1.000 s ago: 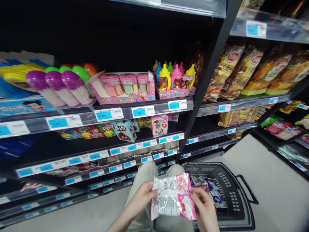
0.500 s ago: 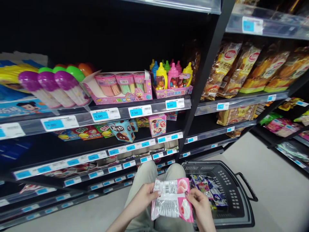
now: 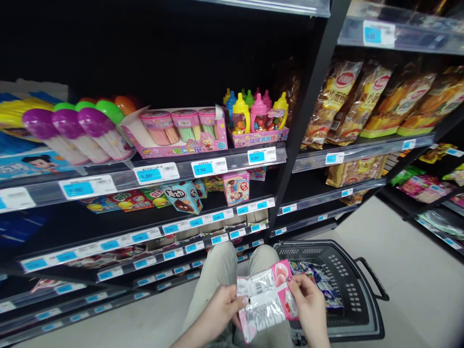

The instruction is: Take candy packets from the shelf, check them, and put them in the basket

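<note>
One pink-and-white packet [image 3: 266, 303] is pinched at opposite ends by the left hand [image 3: 223, 305] and right hand [image 3: 312, 298], over the person's legs [image 3: 212, 275], beside a dark basket [image 3: 362, 290]. Since half a second ago its right end has tilted upward, suggesting it is being angled, not let go.

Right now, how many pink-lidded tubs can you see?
3: left tub, middle tub and right tub, side by side in the pink box; more may be hidden behind.

Packet print [image 3: 266, 311] illegibly small.
</note>
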{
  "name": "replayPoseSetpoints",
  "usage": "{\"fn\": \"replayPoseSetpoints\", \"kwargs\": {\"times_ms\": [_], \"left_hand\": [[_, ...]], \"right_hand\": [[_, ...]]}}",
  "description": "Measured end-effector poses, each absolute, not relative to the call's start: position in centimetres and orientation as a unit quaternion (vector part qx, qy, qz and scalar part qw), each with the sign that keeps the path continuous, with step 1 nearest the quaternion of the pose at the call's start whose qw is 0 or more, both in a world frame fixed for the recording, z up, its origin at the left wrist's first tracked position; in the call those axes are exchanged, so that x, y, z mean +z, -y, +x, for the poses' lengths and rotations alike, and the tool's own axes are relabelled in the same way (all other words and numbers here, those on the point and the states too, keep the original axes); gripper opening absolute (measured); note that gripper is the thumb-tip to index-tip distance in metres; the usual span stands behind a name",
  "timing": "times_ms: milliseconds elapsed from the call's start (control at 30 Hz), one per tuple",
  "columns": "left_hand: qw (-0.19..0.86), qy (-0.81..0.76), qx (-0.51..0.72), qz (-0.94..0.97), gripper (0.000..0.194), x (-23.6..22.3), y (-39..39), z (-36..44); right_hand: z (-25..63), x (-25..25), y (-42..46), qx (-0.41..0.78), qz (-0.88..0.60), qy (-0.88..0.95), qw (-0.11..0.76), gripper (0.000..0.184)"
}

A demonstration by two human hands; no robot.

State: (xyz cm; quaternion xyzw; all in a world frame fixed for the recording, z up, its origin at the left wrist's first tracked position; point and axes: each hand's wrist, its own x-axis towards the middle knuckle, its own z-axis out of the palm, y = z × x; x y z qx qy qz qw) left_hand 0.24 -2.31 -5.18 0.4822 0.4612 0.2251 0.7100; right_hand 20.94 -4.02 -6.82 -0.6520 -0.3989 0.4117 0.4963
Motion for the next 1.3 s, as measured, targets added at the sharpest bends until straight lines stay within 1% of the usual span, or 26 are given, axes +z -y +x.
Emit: {"fn": "replayPoseSetpoints", "kwargs": {"times_ms": [133, 233, 300, 367, 467, 533, 633, 700, 800, 900, 1000, 1133, 1200, 1300], "left_hand": [[0.626, -0.514, 0.196, 0.553, 0.037, -5.5, 2.5, -0.1], [0.629, -0.474, 0.172, 0.592, 0.037, -5.0, 2.4, -0.9], [0.593, -0.441, 0.181, 0.649, 0.038, -4.5, 2.4, -1.3], [0.526, -0.434, 0.220, 0.698, 0.038, -4.2, 2.4, -1.4], [0.417, -0.464, 0.345, 0.701, 0.037, -4.1, 2.7, -0.9], [0.353, -0.476, 0.416, 0.689, 0.036, -4.1, 2.7, -0.3], [0.300, -0.487, 0.456, 0.682, 0.034, -3.6, 2.5, 0.6], [0.314, -0.504, 0.460, 0.661, 0.035, -3.2, 2.3, 1.1], [0.403, -0.542, 0.447, 0.587, 0.037, -3.1, 1.8, 1.7], [0.466, -0.569, 0.432, 0.521, 0.039, -4.3, 0.9, 2.0], [0.509, -0.576, 0.424, 0.479, 0.039, -7.0, -0.2, 2.2], [0.606, -0.575, 0.392, 0.387, 0.038, -12.1, -0.8, 2.9], [0.630, -0.580, 0.369, 0.361, 0.039, -14.7, -0.5, 3.4], [0.652, -0.568, 0.267, 0.425, 0.043, -17.7, 0.1, 4.0]], "right_hand": [[21.0, -6.9, 4.3, 0.366, -0.667, 0.423, 0.493, 0.024], [21.7, -6.6, 4.7, 0.378, -0.630, 0.491, 0.469, 0.023], [21.9, -6.1, 5.1, 0.388, -0.598, 0.542, 0.446, 0.023], [21.8, -5.7, 5.6, 0.373, -0.582, 0.568, 0.446, 0.022], [20.7, -5.1, 6.4, 0.339, -0.581, 0.557, 0.486, 0.023], [19.9, -4.8, 6.9, 0.324, -0.604, 0.506, 0.523, 0.024], [18.8, -4.4, 7.3, 0.298, -0.652, 0.406, 0.567, 0.025], [18.4, -4.1, 7.4, 0.307, -0.667, 0.357, 0.578, 0.026], [18.3, -3.9, 7.1, 0.347, -0.673, 0.298, 0.581, 0.027], [18.4, -4.5, 6.8, 0.384, -0.671, 0.287, 0.566, 0.029], [18.2, -6.3, 6.8, 0.396, -0.670, 0.313, 0.544, 0.029], [17.2, -9.7, 7.5, 0.364, -0.703, 0.318, 0.521, 0.026], [17.0, -11.2, 8.3, 0.346, -0.724, 0.312, 0.509, 0.025], [18.2, -13.0, 10.0, 0.317, -0.759, 0.293, 0.488, 0.026]]}}
